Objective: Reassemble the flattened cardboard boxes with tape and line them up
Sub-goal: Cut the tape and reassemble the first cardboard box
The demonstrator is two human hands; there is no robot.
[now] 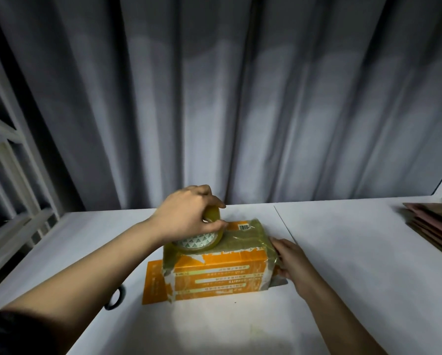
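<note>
An orange cardboard box (220, 275) with white print stands on the white table (342, 252), its top covered with yellowish tape. My left hand (189, 213) grips a roll of yellowish packing tape (202, 239) that rests on the left part of the box's top. My right hand (289, 257) presses with straight fingers against the box's right end, where tape folds down over the edge. An open orange flap (154, 283) sticks out at the box's left end.
A stack of flattened brown cardboard (435, 226) lies at the table's right edge. A dark ring-shaped object (116, 299) sits on the table under my left forearm. Grey curtains hang behind the table, and a white metal frame (7, 175) stands at the left.
</note>
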